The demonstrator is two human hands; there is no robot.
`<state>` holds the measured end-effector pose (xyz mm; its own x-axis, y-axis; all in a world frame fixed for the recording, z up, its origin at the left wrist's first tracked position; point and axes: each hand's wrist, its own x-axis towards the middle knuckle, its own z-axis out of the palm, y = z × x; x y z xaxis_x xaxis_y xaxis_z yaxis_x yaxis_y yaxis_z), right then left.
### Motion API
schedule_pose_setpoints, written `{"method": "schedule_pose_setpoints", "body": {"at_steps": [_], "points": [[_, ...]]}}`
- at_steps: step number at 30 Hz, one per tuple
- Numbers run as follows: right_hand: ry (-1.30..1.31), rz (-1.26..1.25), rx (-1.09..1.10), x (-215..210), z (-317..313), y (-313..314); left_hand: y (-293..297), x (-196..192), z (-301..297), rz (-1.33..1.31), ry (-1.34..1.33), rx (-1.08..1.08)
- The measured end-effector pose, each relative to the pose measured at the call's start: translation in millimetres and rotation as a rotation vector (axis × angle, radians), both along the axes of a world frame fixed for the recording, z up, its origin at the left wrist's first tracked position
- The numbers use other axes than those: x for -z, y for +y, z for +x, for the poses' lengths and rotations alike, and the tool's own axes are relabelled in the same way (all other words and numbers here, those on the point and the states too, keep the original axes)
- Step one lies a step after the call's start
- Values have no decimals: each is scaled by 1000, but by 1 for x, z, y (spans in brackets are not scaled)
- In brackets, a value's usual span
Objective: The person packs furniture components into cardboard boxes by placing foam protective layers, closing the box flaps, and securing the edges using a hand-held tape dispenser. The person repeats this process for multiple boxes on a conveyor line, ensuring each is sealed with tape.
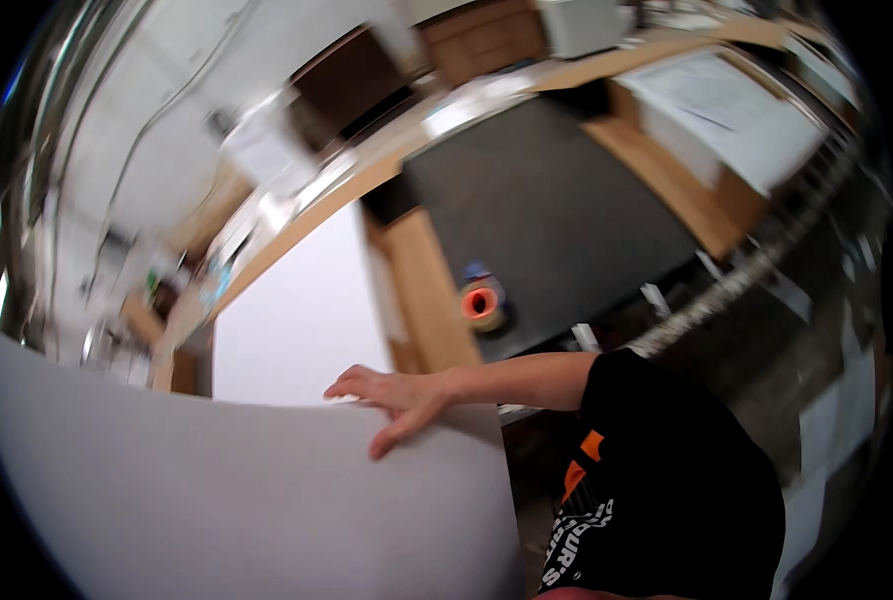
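Blurred workshop clutter fills the top of my view: wooden benches, a dark mat [556, 215] with a roll of orange tape [481, 303] at about one o'clock from the hand. From left to right, the big white sheet [236, 490] runs from nine o'clock towards centre, long axis roughly level. One hand [396, 400] lies open on its upper edge, fingers spread; I take it for the right. My left hand is out of sight.

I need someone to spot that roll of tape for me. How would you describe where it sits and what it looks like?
Find the dark grey mat across the wooden workbench. At its near left corner, by the bench's wooden strip, lies the roll of tape, beyond the right hand resting on the big white sheet. It is the only round thing there, with an orange-red ring.
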<state>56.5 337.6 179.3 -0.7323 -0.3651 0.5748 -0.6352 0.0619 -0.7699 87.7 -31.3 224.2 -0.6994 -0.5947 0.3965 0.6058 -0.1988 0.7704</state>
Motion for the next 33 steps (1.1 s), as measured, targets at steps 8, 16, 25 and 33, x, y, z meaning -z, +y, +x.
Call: {"method": "schedule_pose_setpoints", "body": {"at_steps": [8, 16, 25, 33], "points": [[-8, -10, 579, -2, 253, 141, 237, -12, -6, 62, 75, 612], [-559, -120, 928, -32, 482, 223, 420, -45, 106, 132, 139, 910], [-40, -77, 1698, -171, 775, 444, 502, -72, 170, 205, 195, 717], [506, 456, 1990, -293, 879, 484, 477, -102, 184, 274, 272, 212]]}}
